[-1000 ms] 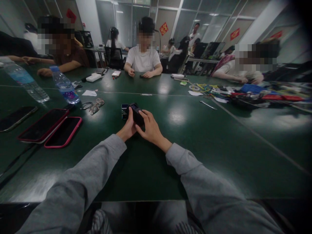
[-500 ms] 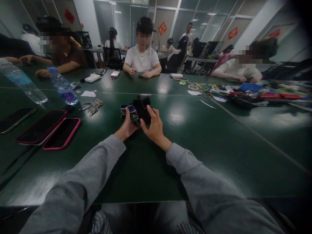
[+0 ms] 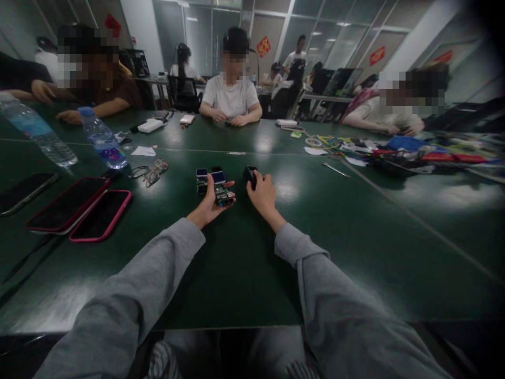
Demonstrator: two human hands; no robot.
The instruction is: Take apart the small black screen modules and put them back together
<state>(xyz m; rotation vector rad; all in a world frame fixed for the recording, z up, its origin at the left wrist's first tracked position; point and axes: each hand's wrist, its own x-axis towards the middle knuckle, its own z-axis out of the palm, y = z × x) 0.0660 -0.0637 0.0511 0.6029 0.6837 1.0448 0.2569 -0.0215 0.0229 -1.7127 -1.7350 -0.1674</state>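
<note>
My left hand (image 3: 207,207) is closed around a small circuit board with a screen (image 3: 224,196), thumb on top and fingers beneath it. Just left of it lies another small board with a dark screen (image 3: 201,180). A black piece shows partly behind the held board; its kind I cannot make out. To the right, my right hand (image 3: 262,193) grips a small black open box, like a case (image 3: 250,174), at or close to the table top. The fingers cover much of that box.
Left on the green table (image 3: 236,279) are a pink-edged phone (image 3: 100,217), a red-cased device (image 3: 69,205), eyeglasses (image 3: 155,172) and water bottles (image 3: 103,139). A thin metal tool (image 3: 336,169) and a cable pile (image 3: 410,150) lie right. Several people sit around.
My right hand has moved right with the black box, away from the boards. The board in my left hand now shows more fully, with the fingers visible under it.
</note>
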